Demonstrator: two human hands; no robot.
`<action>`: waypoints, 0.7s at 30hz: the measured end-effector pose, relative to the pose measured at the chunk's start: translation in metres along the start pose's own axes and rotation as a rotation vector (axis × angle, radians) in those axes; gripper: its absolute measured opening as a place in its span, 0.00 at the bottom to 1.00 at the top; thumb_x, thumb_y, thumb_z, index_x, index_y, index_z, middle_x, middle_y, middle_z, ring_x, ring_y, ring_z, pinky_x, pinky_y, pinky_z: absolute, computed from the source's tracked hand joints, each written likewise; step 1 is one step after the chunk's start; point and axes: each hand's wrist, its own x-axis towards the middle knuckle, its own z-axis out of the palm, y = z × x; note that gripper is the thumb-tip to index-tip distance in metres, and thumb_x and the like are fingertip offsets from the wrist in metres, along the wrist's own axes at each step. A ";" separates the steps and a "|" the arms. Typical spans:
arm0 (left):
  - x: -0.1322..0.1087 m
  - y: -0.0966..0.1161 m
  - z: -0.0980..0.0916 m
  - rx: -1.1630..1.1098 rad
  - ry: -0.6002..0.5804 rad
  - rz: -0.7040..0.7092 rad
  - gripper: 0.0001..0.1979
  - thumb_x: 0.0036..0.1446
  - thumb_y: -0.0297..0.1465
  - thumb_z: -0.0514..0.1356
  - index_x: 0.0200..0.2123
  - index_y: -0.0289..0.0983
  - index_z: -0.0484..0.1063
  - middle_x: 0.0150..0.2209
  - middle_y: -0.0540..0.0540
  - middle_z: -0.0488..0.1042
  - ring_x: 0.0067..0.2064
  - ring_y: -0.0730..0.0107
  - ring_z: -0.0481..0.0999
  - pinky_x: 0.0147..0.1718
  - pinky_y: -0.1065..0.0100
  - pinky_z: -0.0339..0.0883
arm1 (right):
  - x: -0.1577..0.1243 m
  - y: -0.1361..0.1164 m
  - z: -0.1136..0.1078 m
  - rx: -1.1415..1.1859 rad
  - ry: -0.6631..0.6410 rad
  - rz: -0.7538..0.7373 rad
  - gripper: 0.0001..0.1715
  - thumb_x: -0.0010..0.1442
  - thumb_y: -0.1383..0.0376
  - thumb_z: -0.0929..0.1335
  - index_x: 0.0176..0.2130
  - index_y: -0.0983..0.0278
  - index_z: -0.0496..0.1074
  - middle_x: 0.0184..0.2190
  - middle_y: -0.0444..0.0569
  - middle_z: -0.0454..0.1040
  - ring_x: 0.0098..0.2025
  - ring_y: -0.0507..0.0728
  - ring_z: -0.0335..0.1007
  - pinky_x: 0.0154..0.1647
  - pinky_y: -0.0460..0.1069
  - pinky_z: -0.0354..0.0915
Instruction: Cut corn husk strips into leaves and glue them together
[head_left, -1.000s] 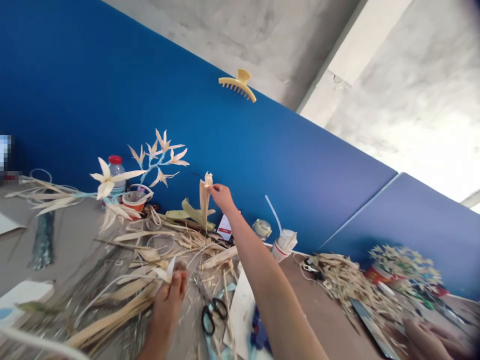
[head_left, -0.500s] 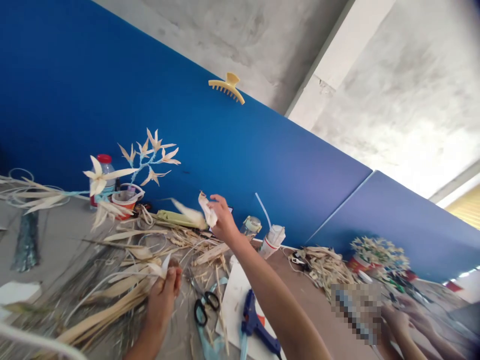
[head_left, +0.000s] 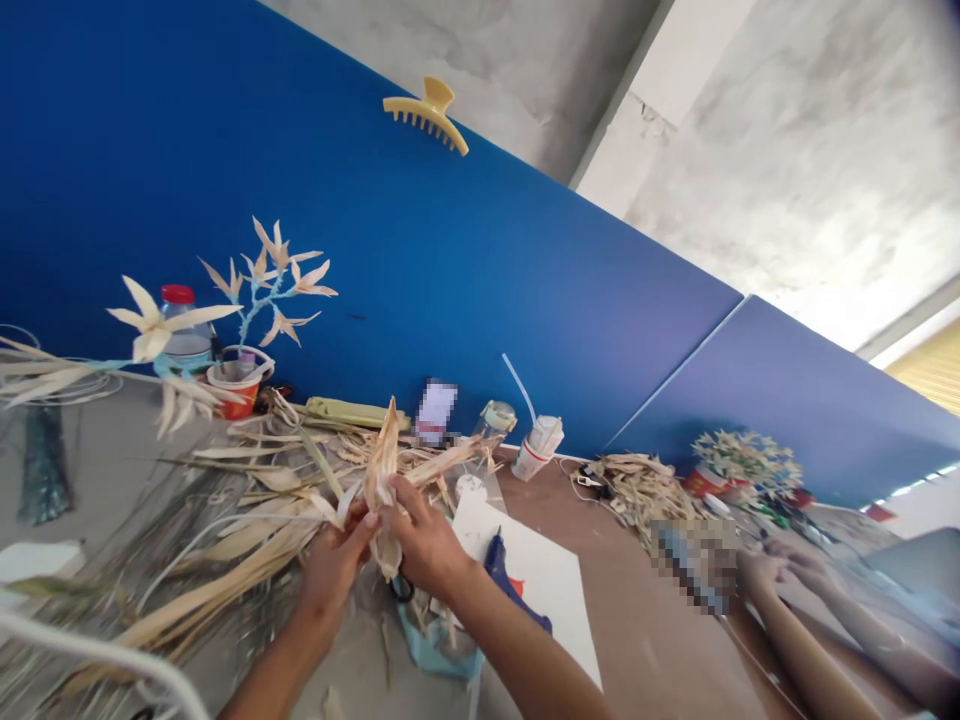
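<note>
both hands (head_left: 424,545) pinch pale husk pieces (head_left: 383,455) — glue gun (head_left: 496,560) nearby

Husk (head_left: 385,448), frame centre: pale straw. Partition (head_left: 450,290): deep blue, violet toward right. Claw clip (head_left: 427,112), top centre: yellow. Bottle cap (head_left: 178,294), left: red.

Left hand (head_left: 346,548) and right hand (head_left: 421,542) close together, fingers (head_left: 406,496) bent in a pinch grip, left forearm (head_left: 281,645) slanting up rightward, right forearm (head_left: 517,640) slanting up leftward.
</note>
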 end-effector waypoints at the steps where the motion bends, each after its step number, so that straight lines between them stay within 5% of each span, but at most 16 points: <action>1: 0.000 0.001 0.000 -0.012 -0.012 -0.008 0.26 0.32 0.45 0.72 0.34 0.35 0.74 0.19 0.54 0.69 0.19 0.74 0.65 0.21 0.71 0.58 | -0.002 -0.002 0.001 0.054 -0.017 0.018 0.27 0.58 0.72 0.64 0.57 0.63 0.63 0.64 0.64 0.54 0.60 0.66 0.62 0.53 0.58 0.67; 5: 0.001 0.003 0.000 -0.045 0.063 -0.023 0.26 0.28 0.42 0.73 0.31 0.36 0.72 0.22 0.53 0.73 0.22 0.69 0.71 0.24 0.68 0.64 | -0.015 -0.002 -0.001 0.447 -0.012 0.138 0.36 0.52 0.76 0.63 0.60 0.62 0.60 0.64 0.59 0.55 0.63 0.61 0.57 0.60 0.57 0.60; 8: 0.004 0.000 -0.002 0.016 0.059 -0.007 0.24 0.28 0.42 0.73 0.28 0.36 0.72 0.22 0.51 0.74 0.25 0.64 0.74 0.25 0.67 0.66 | -0.025 -0.001 0.006 0.861 0.110 0.424 0.27 0.55 0.70 0.65 0.54 0.60 0.65 0.51 0.53 0.70 0.52 0.58 0.69 0.52 0.56 0.66; 11: 0.006 -0.006 -0.004 0.096 -0.007 0.023 0.20 0.33 0.42 0.71 0.29 0.37 0.74 0.25 0.48 0.77 0.30 0.59 0.77 0.31 0.64 0.68 | -0.026 -0.006 0.018 1.115 0.231 0.687 0.22 0.53 0.61 0.70 0.48 0.62 0.68 0.40 0.48 0.73 0.38 0.55 0.72 0.42 0.52 0.68; 17: 0.000 -0.005 -0.003 0.320 -0.054 0.100 0.19 0.37 0.43 0.69 0.30 0.37 0.77 0.30 0.43 0.80 0.37 0.54 0.78 0.38 0.62 0.68 | -0.011 -0.022 0.036 1.398 0.386 0.892 0.18 0.41 0.61 0.76 0.31 0.63 0.70 0.26 0.42 0.74 0.29 0.53 0.70 0.35 0.48 0.67; 21: -0.004 -0.004 0.001 0.241 -0.083 0.065 0.18 0.36 0.42 0.70 0.29 0.37 0.77 0.28 0.44 0.79 0.33 0.57 0.78 0.35 0.63 0.69 | -0.014 -0.023 0.038 1.676 0.506 0.924 0.17 0.38 0.65 0.77 0.27 0.64 0.69 0.20 0.40 0.72 0.23 0.51 0.68 0.29 0.46 0.66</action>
